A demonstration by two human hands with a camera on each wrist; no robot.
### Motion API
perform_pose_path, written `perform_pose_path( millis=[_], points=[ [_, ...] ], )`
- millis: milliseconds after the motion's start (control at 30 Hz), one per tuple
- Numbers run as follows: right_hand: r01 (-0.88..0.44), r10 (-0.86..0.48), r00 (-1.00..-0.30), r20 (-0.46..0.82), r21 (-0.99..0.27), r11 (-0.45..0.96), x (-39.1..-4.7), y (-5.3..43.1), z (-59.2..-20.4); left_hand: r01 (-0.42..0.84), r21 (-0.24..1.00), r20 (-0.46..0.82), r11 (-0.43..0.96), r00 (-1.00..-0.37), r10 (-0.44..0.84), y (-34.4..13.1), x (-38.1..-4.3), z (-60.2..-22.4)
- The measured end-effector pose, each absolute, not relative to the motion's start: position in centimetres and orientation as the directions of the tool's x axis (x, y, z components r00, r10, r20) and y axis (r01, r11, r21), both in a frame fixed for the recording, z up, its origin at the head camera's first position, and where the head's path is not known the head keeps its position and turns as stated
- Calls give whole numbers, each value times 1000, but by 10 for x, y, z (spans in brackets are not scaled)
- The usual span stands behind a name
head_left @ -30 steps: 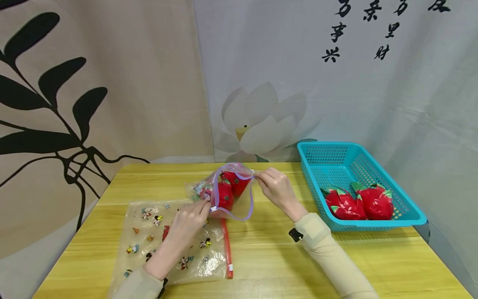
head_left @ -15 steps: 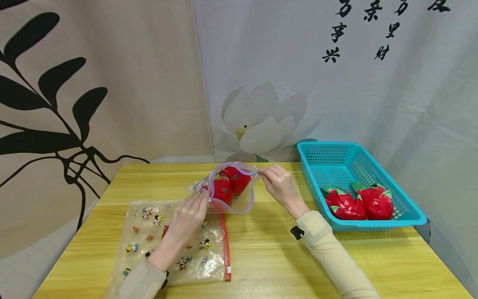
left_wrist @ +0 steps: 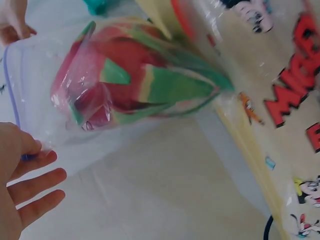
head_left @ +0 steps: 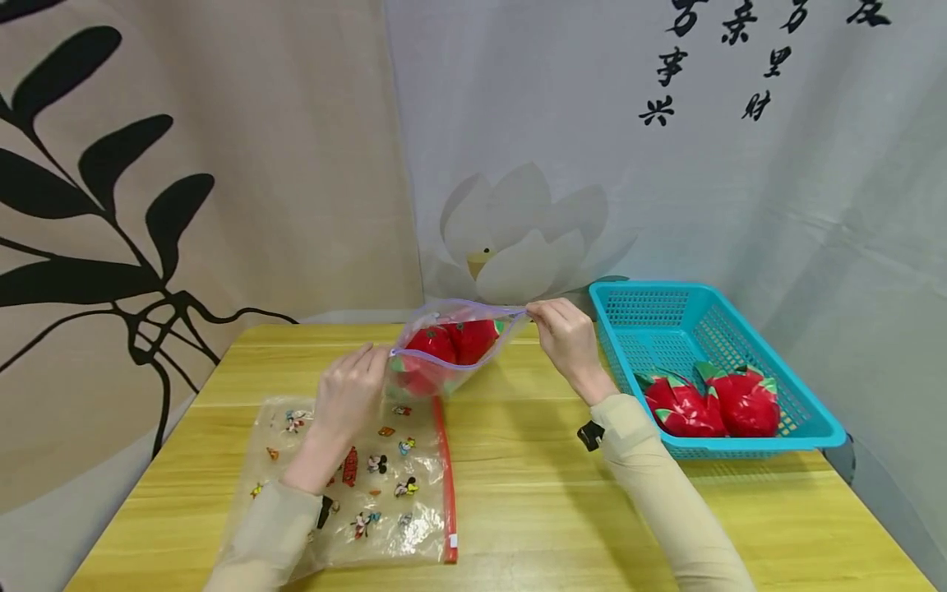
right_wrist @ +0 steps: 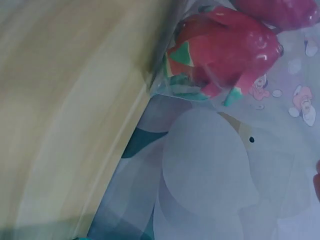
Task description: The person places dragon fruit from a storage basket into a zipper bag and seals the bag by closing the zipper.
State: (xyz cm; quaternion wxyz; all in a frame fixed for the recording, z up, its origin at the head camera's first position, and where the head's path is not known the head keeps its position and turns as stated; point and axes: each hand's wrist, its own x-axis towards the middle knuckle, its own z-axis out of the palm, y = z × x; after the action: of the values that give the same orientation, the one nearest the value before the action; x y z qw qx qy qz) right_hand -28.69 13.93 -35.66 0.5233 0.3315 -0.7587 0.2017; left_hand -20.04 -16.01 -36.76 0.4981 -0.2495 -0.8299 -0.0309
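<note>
A clear zip bag [head_left: 460,380] with a purple rim hangs between my hands, its mouth spread and facing me. Two red dragon fruits [head_left: 432,345] with green-tipped scales lie inside it; one dragon fruit [left_wrist: 145,75] fills the left wrist view. My left hand [head_left: 349,396] pinches the left end of the rim between thumb and index finger, the other fingers stretched out in the left wrist view. At the opposite end my right hand [head_left: 568,341] pinches the rim. Only a bit of a finger [right_wrist: 317,184] shows at the right wrist view's edge.
A larger clear bag [head_left: 385,510] with cartoon prints and a red zip edge lies flat under my left forearm. To the right stands a turquoise basket [head_left: 710,316] holding two more dragon fruits [head_left: 743,403]. A printed curtain [head_left: 518,99] hangs behind the wooden table [head_left: 540,510].
Both hands have risen, the left also moving left and the right slightly right. The bag has lifted with them, and its rim is stretched wider.
</note>
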Motion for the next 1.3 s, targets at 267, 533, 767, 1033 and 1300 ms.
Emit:
perform_pose_path(
  millis=[267, 533, 767, 1033, 1300],
  points=[
    [-664, -254, -277, 927, 7, 748, -299, 142, -336, 413, -135, 889, 900, -351, 294, -168, -215, -346],
    [-642, -180, -265, 947, -34, 766, -300, 147, -317, 408, -99, 888, 907, -376, 266, -166, -221, -329],
    [-655, -190, -201, 961, 13, 755, -288, 153, -324, 458, -138, 899, 878, -313, 305, -167, -217, -343],
    [-639, -233, -186, 955, 63, 767, -275, 163, -344, 477, -183, 890, 859, -292, 352, -170, -211, -357],
    [-660, -262, -149, 954, 102, 745, -267, 169, -359, 495, -239, 893, 835, -226, 390, -172, -209, -363]
  ],
)
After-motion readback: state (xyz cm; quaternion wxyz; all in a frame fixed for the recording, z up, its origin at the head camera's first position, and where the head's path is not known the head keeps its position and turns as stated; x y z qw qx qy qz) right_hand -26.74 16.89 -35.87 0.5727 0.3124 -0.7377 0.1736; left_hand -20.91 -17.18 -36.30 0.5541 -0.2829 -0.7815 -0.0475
